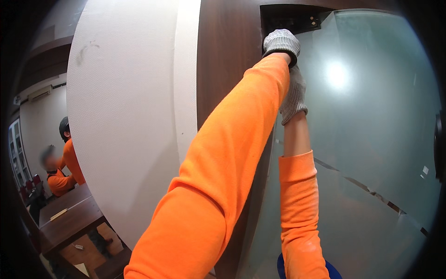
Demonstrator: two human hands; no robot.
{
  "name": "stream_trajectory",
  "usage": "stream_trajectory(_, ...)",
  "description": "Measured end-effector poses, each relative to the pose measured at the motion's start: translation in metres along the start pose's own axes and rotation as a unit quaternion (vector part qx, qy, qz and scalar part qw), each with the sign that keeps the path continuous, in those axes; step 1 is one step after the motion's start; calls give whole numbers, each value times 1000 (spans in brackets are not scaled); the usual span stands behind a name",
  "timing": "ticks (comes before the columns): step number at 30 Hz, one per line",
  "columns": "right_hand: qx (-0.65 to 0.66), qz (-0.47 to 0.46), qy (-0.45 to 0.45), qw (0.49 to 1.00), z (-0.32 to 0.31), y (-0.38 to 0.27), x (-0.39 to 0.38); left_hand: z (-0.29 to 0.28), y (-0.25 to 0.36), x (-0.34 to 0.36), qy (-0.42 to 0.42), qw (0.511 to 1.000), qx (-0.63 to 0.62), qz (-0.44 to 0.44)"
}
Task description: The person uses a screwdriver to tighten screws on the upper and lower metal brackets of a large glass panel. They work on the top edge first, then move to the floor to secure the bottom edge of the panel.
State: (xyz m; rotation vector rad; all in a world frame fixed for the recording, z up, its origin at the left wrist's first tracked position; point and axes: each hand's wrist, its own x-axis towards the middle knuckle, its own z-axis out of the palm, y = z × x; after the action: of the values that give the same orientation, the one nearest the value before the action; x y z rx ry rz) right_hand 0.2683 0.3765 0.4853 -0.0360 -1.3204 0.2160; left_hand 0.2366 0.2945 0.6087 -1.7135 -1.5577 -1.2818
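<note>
Both my arms, in orange sleeves, reach up to the top corner of a frosted glass panel [362,125]. My left hand [282,41], in a grey knit glove with a dark cuff, is curled closed beside a dark fitting or recess [291,19] with small brass-coloured dots. Whatever lies inside its fingers is hidden. Just below it, my right hand [294,95] wears a similar grey glove and is raised along the panel's edge. Its fingers are concealed behind my left wrist. A dark brown wooden frame [223,60] runs beside both hands.
A white textured wall [130,93] stands to the left of the frame. Past it, two people in orange [59,181] are near a brown wooden table [74,216]. A torn dark strip [362,186] crosses the glass. Something blue [332,270] shows beneath my right arm.
</note>
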Motion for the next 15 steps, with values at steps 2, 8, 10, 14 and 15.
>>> stream_trajectory(2, 87, 58, 0, 994, -2, -6, -1, 0, 2, 0, 6, 1000, -4, 3)
stream_trajectory(8, -299, -116, -12, 947, -10, -7, 5, 1, 6, 2, 24, 999, -22, 8)
stream_trajectory(10, -319, -126, -9, 939, -11, -8, 4, 0, 7, 2, 19, 1000, -16, 12)
stream_trajectory(14, -75, -14, -16, 997, -6, -6, 2, 3, 6, 4, 37, 999, -5, 7)
stream_trajectory(15, -144, -46, -12, 988, -6, -6, 3, 4, 5, 5, 51, 999, -4, 3)
